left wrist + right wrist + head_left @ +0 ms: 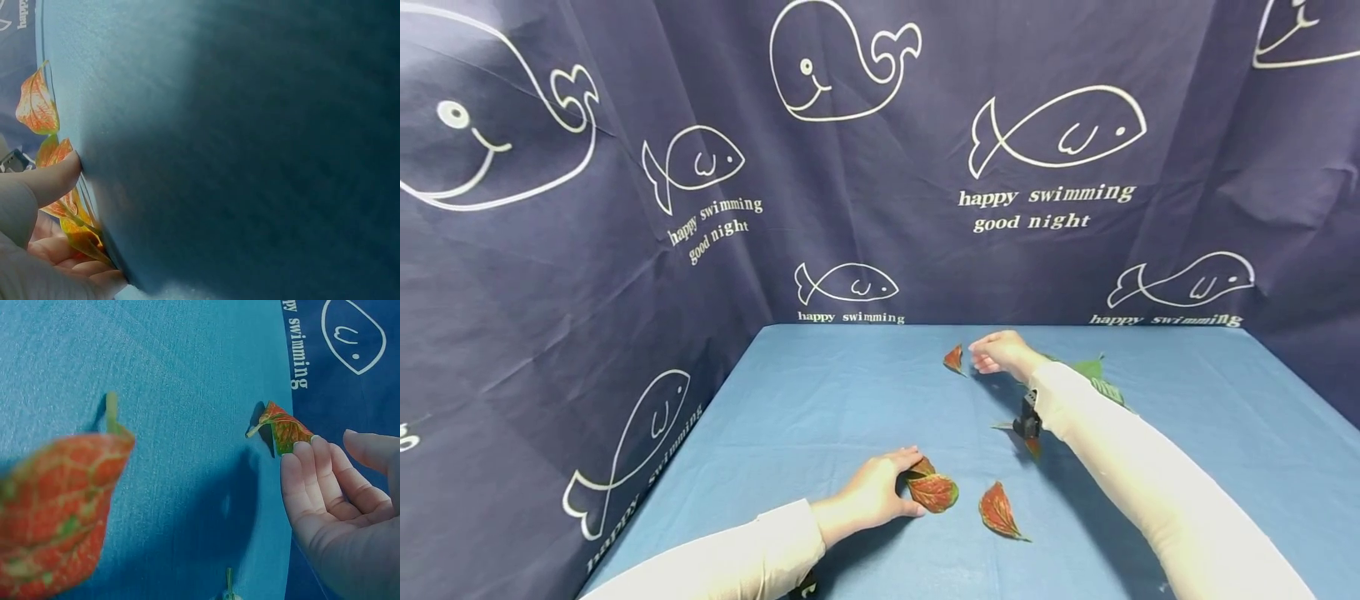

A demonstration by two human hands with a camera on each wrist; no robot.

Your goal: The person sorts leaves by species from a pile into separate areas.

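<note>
I'd worry the left hand (869,493), curled round leaves (934,493) on the table's (820,400) near half, could crease them by squeezing, while the right hand (1002,354), half-open, empty, hovers beside a leaf (953,359) toward the table's far edge.

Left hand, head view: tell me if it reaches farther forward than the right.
No, the right hand is nearer the far edge of the blue table.

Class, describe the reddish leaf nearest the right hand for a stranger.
On the blue, cloth-covered table, find the bare right hand near the far edge. In the head view, a curled reddish leaf lies just left of it, farther back than the other reddish leaves.
</note>
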